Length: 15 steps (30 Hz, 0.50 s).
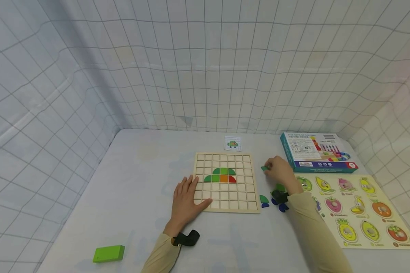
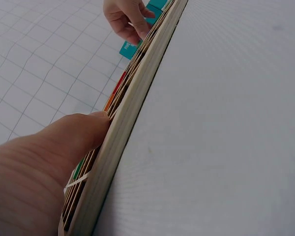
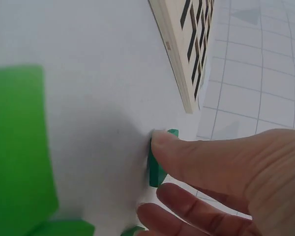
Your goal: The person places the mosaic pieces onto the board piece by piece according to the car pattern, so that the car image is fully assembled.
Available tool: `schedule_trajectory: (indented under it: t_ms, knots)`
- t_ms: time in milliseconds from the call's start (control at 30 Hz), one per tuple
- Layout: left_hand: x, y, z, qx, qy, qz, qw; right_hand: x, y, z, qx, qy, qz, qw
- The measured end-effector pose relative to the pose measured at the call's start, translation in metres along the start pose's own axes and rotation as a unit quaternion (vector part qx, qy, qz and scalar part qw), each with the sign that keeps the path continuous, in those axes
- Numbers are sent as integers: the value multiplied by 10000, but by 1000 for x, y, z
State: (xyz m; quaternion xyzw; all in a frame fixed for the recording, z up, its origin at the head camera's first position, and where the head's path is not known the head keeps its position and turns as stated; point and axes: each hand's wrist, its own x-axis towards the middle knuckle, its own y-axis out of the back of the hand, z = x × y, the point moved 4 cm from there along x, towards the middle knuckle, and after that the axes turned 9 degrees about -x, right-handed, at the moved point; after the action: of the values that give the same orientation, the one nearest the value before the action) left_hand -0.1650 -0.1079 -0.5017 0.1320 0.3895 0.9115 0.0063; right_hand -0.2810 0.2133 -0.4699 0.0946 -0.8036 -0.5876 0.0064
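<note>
A wooden grid board (image 1: pixel 232 197) lies on the table with green, orange and red pieces set in its middle cells. My left hand (image 1: pixel 186 199) rests at the board's left edge, fingers straight, thumb (image 2: pixel 86 130) over the near rim. Right of the board, my right hand (image 1: pixel 279 170) pinches a dark green quarter-circle piece (image 3: pixel 157 167) at the table surface; its index finger is partly hidden behind the thumb. Under the right wrist are a bright green piece (image 3: pixel 19 147) and blue pieces (image 1: pixel 283 207). Another dark green quarter-circle piece (image 1: pixel 264 198) lies by the board's right edge.
A pattern card (image 1: pixel 232 143) showing a turtle-like figure lies behind the board. At the right are a game box (image 1: pixel 317 151) and a fruit puzzle board (image 1: pixel 353 220). A green block (image 1: pixel 108 253) sits front left. Grid-lined white sheeting (image 1: pixel 208 76) stands around the table.
</note>
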Motion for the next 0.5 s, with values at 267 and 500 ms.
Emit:
schedule_trajectory:
  t_ms: [267,500]
  knots:
    - [-1,-1,-1,28,-46,33,10000,-7,-2,1,506,17,206,9985]
    - [0,0,-1,2,-15,1,10000,-17,1,-2,818,292,401,9954]
